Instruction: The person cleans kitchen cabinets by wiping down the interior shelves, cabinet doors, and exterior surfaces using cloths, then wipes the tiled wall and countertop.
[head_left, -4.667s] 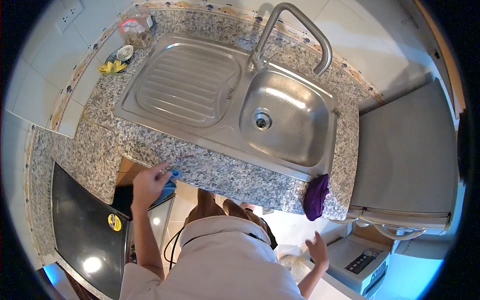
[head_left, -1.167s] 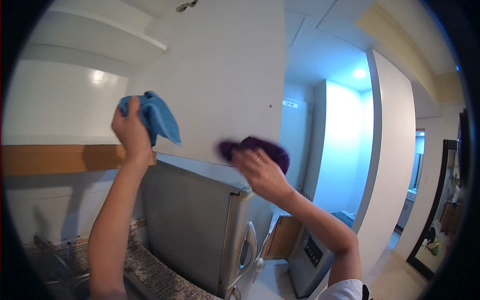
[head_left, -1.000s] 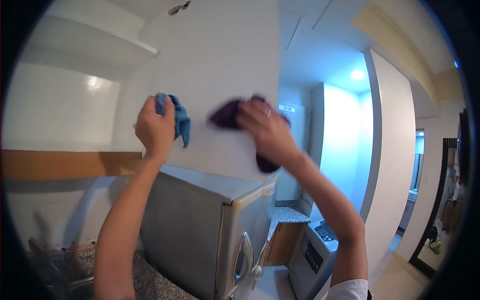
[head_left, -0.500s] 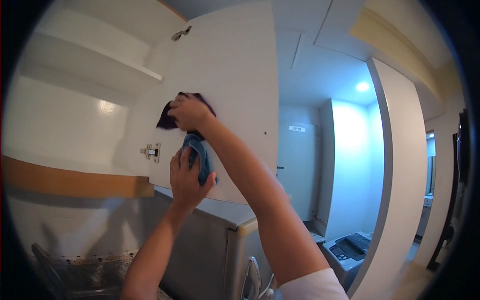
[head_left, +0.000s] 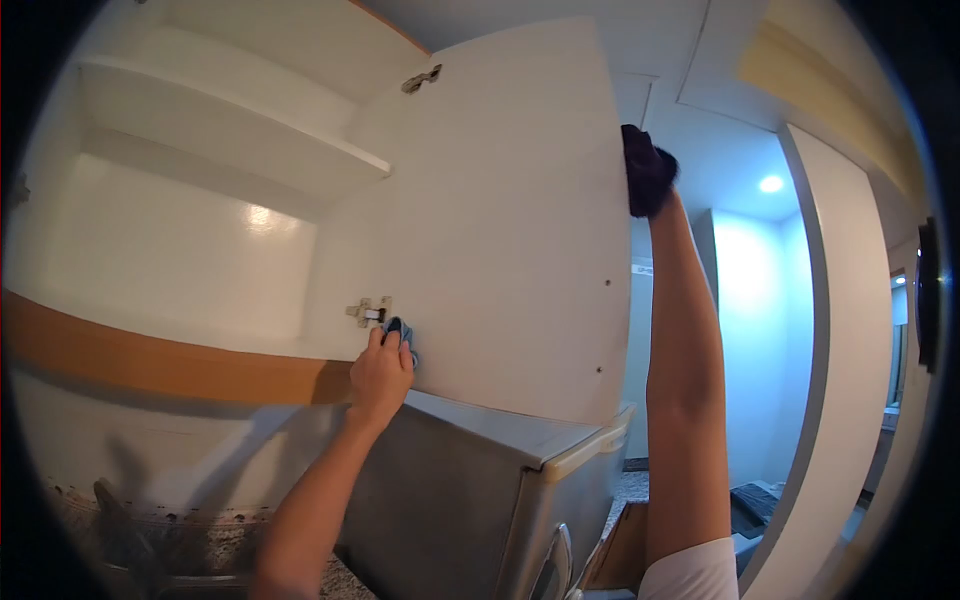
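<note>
My left hand (head_left: 382, 380) is closed on a bunched blue cloth (head_left: 405, 345), which lies against the white cabinet door (head_left: 510, 220) beside its lower hinge (head_left: 370, 312). At the far edge of that door, my raised right hand (head_left: 668, 203) holds a dark purple cloth (head_left: 646, 172). The cloth covers most of the right hand's fingers and presses along the door edge. The door stands open, fixed to the cabinet by the lower hinge and an upper hinge (head_left: 421, 79).
A white shelf (head_left: 235, 120) crosses the cabinet interior to the left, above a wooden bottom edge (head_left: 180, 365). Below the door stands a grey refrigerator (head_left: 440, 480). A white wall panel (head_left: 845, 300) rises on the right. A dish rack (head_left: 140, 540) is at lower left.
My right hand has carried the dark cloth from the middle of the door out to its far edge. My left hand keeps the blue cloth, now closer to the lower hinge. The view has shifted.
</note>
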